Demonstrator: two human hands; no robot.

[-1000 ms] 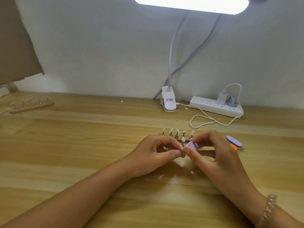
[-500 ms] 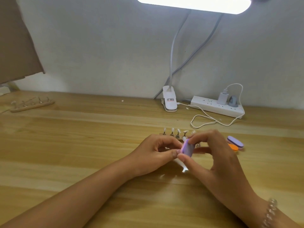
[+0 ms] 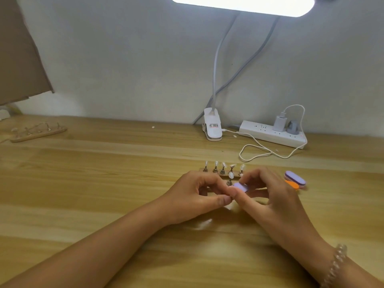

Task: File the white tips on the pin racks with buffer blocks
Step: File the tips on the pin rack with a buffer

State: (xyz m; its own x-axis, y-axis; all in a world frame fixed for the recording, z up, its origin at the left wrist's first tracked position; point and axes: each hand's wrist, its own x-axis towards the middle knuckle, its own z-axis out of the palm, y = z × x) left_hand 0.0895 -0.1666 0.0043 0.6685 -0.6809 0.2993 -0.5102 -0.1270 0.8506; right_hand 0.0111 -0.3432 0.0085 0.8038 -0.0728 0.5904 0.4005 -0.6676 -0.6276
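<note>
Filing looks partly done at best: at the middle of the bench [image 3: 104, 194] the right hand [image 3: 270, 196] pinches a block [image 3: 241, 187] beside a tip [image 3: 230, 175] whose pin [image 3: 229, 182] the left hand [image 3: 193, 196] grips (other tips' finish unreadable), and the far-left rack [image 3: 38, 133] waits.

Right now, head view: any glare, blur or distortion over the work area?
Head view: lamp bar blown out at top; glare patch on table; buffer block in right hand slightly blurred; far rack at left soft; mild wide-angle stretch toward corners.
</note>
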